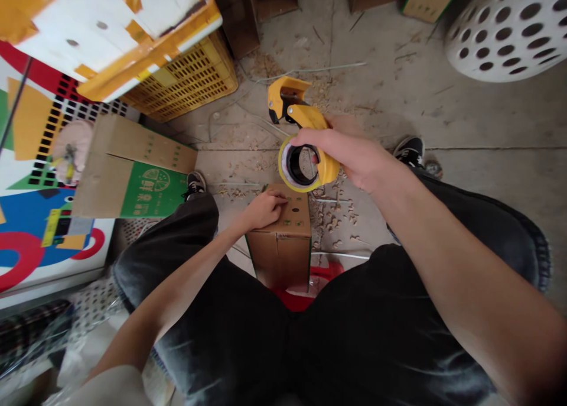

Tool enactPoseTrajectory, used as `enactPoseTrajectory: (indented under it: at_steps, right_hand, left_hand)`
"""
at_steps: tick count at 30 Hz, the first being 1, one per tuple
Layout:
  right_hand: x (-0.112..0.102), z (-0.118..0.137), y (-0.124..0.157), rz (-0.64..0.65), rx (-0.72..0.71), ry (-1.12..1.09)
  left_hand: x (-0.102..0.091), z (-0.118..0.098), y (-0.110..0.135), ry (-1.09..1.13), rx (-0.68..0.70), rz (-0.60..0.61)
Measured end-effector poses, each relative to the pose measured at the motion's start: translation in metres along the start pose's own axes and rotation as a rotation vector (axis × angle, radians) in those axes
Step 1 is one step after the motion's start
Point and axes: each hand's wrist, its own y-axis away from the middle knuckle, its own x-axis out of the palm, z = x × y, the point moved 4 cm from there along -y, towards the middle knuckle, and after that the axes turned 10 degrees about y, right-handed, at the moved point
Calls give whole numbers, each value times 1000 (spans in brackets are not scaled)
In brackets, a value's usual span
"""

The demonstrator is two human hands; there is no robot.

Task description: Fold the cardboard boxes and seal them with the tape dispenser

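My right hand is wrapped round the handle of a yellow tape dispenser, which it holds in the air above and beyond a small box. A roll of clear tape with a dark core sits on the dispenser, and its head points away from me. Below it, a brown cardboard box with green edges stands on the floor between my legs. My left hand lies on the top face of this box, fingers stretched towards its printed marks and round holes. Nothing shows in that hand.
To the left stands a larger cardboard box with a green printed panel. Behind it a yellow plastic crate carries a taped white foam box. A white perforated basket is at the upper right. Brown scraps litter the concrete floor.
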Motion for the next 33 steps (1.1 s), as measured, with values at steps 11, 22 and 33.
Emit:
enactPoseTrajectory:
  at_steps: [11, 22, 33]
  right_hand:
    - [0, 1, 2, 4, 3, 14]
    - [0, 2, 4, -3, 11, 32]
    - [-1, 5, 5, -2, 10, 80]
  left_hand:
    - [-2, -3, -1, 24, 110, -30]
    - [-3, -10, -1, -3, 109, -21]
    - [-7, -21, 10, 78, 155, 92]
